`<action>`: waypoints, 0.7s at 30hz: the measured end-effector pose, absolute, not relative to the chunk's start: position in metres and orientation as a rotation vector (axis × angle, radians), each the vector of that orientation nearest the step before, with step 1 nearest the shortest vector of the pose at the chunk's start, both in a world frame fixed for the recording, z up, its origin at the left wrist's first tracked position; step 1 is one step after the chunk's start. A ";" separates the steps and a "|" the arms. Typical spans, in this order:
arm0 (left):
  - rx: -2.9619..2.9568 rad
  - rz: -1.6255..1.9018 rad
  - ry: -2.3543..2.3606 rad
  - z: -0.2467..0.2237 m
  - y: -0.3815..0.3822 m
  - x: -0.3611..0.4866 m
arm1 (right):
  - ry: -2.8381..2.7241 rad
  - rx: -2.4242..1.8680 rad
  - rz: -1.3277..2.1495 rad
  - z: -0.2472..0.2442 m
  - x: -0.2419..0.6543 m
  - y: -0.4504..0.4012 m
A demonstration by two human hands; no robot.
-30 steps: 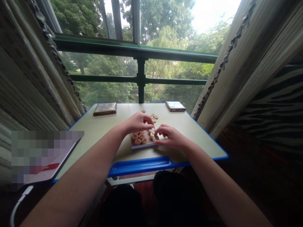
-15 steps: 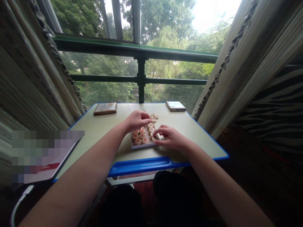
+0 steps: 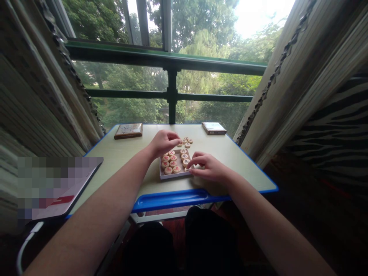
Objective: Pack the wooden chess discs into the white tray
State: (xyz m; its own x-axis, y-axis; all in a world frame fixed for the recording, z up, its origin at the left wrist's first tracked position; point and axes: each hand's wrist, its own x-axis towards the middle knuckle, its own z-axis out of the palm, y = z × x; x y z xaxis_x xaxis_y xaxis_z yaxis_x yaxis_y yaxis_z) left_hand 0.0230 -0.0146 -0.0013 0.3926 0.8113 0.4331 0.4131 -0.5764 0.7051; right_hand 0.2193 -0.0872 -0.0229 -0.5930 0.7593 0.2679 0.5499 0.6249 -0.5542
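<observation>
A shallow open box point(image 3: 175, 176) on the table holds several round wooden Chinese chess pieces. Red-marked pieces point(image 3: 173, 163) fill its left side; dark-marked ones point(image 3: 184, 156) line its right side. My right hand point(image 3: 209, 167) is at the box's near right corner, its thumb and fingers closed around a piece point(image 3: 187, 169) that they partly cover. Past the far edge of the box, my left hand point(image 3: 164, 143) is closed with its fingertips on another piece point(image 3: 179, 145). Several loose pieces point(image 3: 188, 145) lie just right of those fingertips.
A brown flat box point(image 3: 128, 131) sits at the table's back left, and a pale flat case point(image 3: 214, 128) at the back right. A blurred-out device point(image 3: 71, 191) with a white cable overhangs the left edge. A blue tray groove point(image 3: 172, 200) runs along the front.
My left hand has shifted slightly left and away from the box, to a loose piece. My right hand stays at the box's near right corner, its fingers slightly lower on the piece.
</observation>
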 end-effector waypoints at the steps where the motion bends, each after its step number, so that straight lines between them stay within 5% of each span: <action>1: 2.163 1.079 1.068 -0.002 -0.014 0.023 | -2.373 -1.023 0.573 -0.023 0.219 -0.088; 21: 1.924 1.233 1.320 -0.021 0.011 0.010 | -2.416 -0.984 0.528 -0.024 0.219 -0.090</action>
